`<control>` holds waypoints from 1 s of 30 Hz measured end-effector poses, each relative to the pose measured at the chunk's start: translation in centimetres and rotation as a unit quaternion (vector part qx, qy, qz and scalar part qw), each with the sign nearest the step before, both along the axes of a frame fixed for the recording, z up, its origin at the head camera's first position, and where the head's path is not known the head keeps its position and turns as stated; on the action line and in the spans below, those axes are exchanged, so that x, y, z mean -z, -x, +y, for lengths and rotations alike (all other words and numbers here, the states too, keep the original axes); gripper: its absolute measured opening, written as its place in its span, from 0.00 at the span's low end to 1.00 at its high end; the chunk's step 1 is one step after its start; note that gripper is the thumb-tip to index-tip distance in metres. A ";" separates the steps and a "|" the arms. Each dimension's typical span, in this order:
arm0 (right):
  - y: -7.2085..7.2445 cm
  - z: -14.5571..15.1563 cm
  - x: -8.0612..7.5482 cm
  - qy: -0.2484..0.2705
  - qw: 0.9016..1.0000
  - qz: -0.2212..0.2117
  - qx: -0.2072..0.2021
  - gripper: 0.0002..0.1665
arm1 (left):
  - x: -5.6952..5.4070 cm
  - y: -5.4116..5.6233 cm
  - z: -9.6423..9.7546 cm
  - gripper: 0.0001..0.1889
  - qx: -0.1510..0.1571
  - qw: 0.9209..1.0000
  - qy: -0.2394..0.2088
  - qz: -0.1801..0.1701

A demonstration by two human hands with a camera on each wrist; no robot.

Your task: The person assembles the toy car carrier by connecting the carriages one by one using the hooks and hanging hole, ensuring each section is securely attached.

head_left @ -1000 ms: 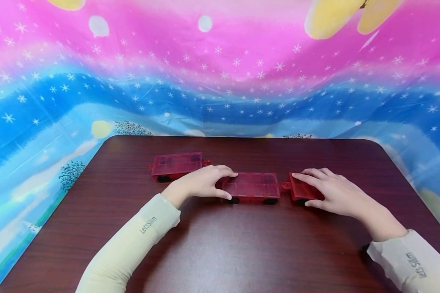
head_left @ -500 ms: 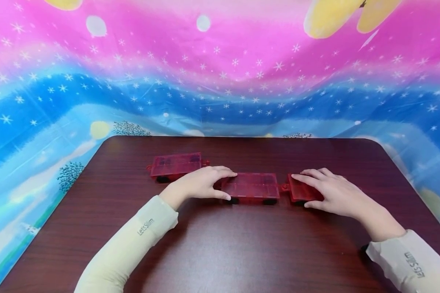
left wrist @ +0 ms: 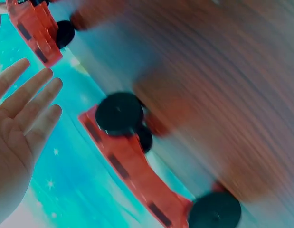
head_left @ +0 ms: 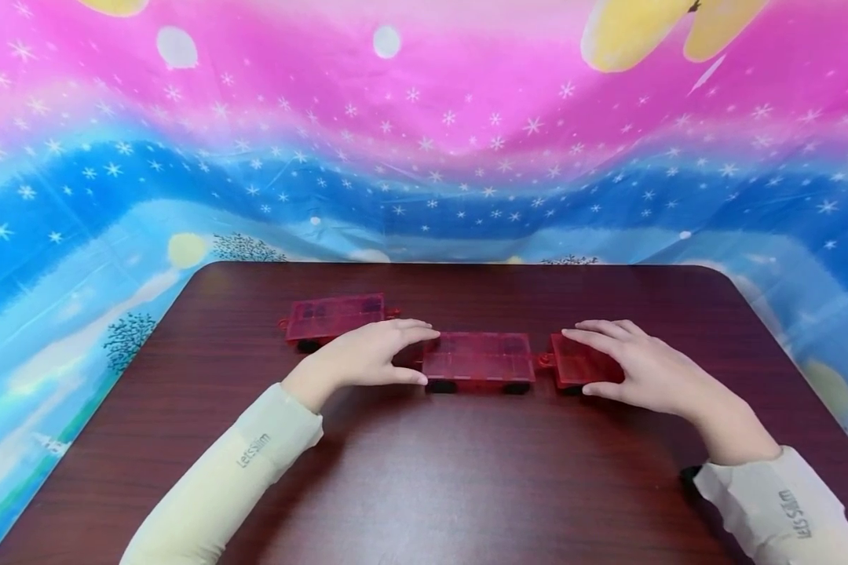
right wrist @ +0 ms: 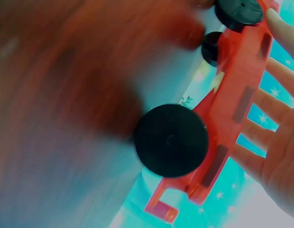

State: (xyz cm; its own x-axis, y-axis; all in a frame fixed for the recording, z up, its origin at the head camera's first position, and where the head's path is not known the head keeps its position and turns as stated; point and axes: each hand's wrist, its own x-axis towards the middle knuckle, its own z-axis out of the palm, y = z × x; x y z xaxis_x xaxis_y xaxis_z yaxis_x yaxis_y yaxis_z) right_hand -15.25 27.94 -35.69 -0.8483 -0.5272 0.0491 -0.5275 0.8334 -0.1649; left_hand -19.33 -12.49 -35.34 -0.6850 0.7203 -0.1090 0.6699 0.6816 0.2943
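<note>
Three red see-through toy train cars with black wheels stand on the table. At the left end of the middle car (head_left: 477,357) my left hand (head_left: 367,353) has its fingers spread. In the left wrist view my left hand (left wrist: 18,114) shows straight fingers, apart from the middle car (left wrist: 142,171). My right hand (head_left: 643,369) lies around the right car (head_left: 572,361), fingers extended over its far side and thumb near its front. The right wrist view shows the right car (right wrist: 232,104) with the fingertips hidden behind it. A small coupling (head_left: 546,359) sits between the middle and right cars.
The left car (head_left: 335,316) stands farther back, slightly turned, partly behind my left wrist. A dark wood table (head_left: 466,471) with rounded back corners lies beneath. A printed snowy cloth (head_left: 424,157) hangs behind the table.
My left hand has drawn back to the left from the middle car's end, and its fingers now stand off it. The right hand's thumb has shifted slightly; the cars keep their arrangement.
</note>
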 end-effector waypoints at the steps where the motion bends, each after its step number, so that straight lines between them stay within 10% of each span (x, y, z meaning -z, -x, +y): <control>1: 0.0 -0.1 0.0 0.005 1.000 -0.002 -0.001 0.47 | -0.1 0.0 -0.3 0.39 -0.002 1.000 0.000 0.002; 19: 2.1 -5.6 -0.9 0.044 0.998 -0.034 -0.040 0.48 | -2.2 1.1 -7.0 0.40 -0.079 0.995 -0.035 0.048; 30: 2.9 -9.5 -0.7 0.072 0.992 -0.083 -0.061 0.48 | -0.7 3.5 -9.4 0.42 -0.126 0.991 -0.041 0.028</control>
